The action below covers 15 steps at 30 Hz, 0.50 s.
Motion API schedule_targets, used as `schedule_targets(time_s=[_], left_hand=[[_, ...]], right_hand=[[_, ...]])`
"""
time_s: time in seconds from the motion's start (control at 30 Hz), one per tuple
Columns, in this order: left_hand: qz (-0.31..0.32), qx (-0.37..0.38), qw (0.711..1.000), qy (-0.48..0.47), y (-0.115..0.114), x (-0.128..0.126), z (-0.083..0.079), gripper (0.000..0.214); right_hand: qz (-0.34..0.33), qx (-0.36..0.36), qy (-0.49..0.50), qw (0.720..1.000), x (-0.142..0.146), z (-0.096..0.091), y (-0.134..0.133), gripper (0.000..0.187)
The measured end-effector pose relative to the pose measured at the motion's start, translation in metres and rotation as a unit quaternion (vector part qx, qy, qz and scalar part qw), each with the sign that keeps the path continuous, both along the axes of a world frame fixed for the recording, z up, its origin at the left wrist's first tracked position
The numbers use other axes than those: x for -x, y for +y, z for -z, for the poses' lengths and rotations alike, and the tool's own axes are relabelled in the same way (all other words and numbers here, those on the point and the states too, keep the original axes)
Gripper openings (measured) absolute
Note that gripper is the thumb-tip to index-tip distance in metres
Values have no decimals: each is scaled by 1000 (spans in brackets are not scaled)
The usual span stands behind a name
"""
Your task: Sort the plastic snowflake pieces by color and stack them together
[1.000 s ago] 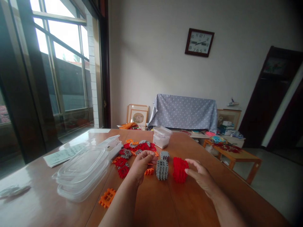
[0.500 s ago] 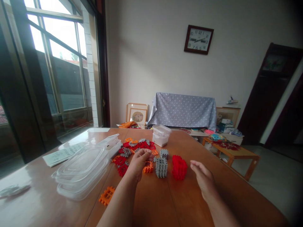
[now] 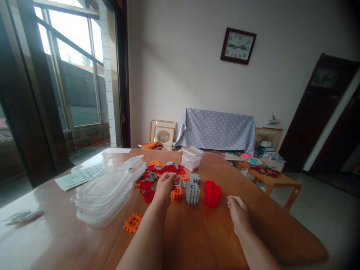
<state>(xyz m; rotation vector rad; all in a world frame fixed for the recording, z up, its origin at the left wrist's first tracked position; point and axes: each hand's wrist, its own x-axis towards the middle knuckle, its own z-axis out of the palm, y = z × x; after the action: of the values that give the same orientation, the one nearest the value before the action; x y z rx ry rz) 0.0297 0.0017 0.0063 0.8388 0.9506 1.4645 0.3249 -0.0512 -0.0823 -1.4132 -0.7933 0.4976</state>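
My left hand (image 3: 165, 185) is over the near edge of a pile of interlocking plastic squares (image 3: 150, 176) in red, grey and orange. Its fingertips are pinched together, and whatever may be between them cannot be made out. Just right of it stand an orange stack of squares (image 3: 177, 193) and a taller grey stack (image 3: 192, 194), with a smaller grey stack (image 3: 195, 179) behind. A red stack (image 3: 212, 194) is the rightmost. My right hand (image 3: 238, 213) hovers beside the red stack, apart from it, its fingers curled together with nothing visible in them. One orange square (image 3: 132, 222) lies alone left of my left forearm.
Clear plastic lids and containers (image 3: 101, 198) are piled on the left, with printed sheets (image 3: 80, 177) behind. A small lidded clear box (image 3: 191, 159) stands at the back of the wooden table (image 3: 267, 225). A crumpled plastic bag (image 3: 24, 216) lies far left.
The view has shifted slightly. My right hand's fingers are more curled, and it is a little lower beside the red stack. My left hand keeps its pinch near the pile.
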Motion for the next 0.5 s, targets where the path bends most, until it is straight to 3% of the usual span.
schedule_targets(time_s=[0.5], left_hand=[[-83,59,983,-151,10,15,11,30]], right_hand=[[14,17,-61,998,3,1,2,34]])
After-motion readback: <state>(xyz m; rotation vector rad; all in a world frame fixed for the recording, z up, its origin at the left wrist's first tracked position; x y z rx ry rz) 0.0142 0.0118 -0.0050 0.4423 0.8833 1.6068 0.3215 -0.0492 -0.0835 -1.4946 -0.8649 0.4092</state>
